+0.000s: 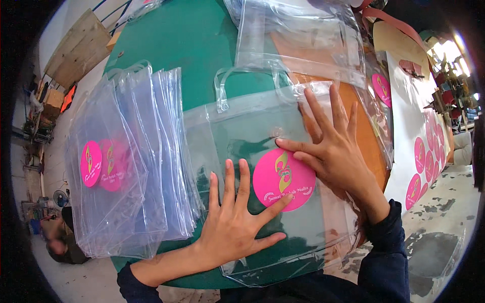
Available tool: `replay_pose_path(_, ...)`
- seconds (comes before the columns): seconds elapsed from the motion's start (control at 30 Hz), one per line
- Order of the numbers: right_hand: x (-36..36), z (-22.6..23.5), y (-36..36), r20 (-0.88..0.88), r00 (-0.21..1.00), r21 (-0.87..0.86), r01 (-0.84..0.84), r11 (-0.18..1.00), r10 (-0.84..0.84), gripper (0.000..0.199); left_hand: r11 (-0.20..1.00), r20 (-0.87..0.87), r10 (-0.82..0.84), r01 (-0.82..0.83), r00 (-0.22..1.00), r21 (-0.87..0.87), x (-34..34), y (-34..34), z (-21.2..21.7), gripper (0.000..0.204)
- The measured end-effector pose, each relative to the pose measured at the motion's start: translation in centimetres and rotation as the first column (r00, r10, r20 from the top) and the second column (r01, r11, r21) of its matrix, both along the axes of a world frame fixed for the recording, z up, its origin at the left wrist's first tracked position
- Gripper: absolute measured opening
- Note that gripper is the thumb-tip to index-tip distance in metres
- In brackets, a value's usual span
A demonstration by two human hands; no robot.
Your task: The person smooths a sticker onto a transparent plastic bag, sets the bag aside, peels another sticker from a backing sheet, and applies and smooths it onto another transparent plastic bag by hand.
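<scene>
A clear plastic bag (242,139) with looped handles lies flat in front of me, its handles pointing away. On it is a round pink sticker (268,177) with a green-yellow emblem. My left hand (235,217) lies spread on the bag, its index fingertip at the sticker's lower edge. Across the upper right of the sticker rests my right hand (328,146), fingers also spread, one fingertip touching near the sticker's top edge. Neither hand grips anything.
A stack of clear bags (131,161), the top one bearing a pink sticker, lies at left. More clear bags (303,40) lie at the far side of the green table (197,40). A white sheet of pink stickers (404,126) is at right. A person (63,237) is at far left.
</scene>
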State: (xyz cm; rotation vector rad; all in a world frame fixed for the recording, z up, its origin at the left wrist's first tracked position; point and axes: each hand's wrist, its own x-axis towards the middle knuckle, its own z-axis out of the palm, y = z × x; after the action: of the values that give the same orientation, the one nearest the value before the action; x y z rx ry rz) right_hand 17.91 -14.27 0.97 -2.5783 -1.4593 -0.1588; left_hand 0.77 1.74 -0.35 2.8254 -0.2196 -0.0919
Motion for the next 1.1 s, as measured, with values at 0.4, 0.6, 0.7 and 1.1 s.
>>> replay_pose_path(0.4, 1.2, 0.5, -2.1, -0.046, 0.997, -0.054, -0.065, 0.996, 0.062, 0.036, 1.0, -0.012, -0.002, 0.003, 1.0, 0.025, -0.2, 0.1, 0.2, 0.066)
replay_pose_path(0.6, -0.3, -0.1, -1.8, -0.124, 0.98, -0.093, -0.166, 0.982, 0.154, 0.034, 1.0, -0.005, -0.002, 0.002, 1.0, 0.025, 0.1, 0.0, 0.4, 0.067)
replay_pose_path(0.7, 0.8, -0.1, -2.1, -0.017, 1.0, -0.123, 0.001, 0.992, -0.003, 0.035, 0.999, -0.004, 0.001, -0.001, 1.0, 0.032, -0.1, 0.1, 0.2, 0.067)
replay_pose_path(1.1, 1.2, -0.5, -2.8, 0.028, 0.999, -0.077, 0.046, 0.996, -0.044, 0.045, 0.999, -0.021, -0.023, 0.024, 1.0, 0.036, 0.5, 0.3, 0.2, 0.068)
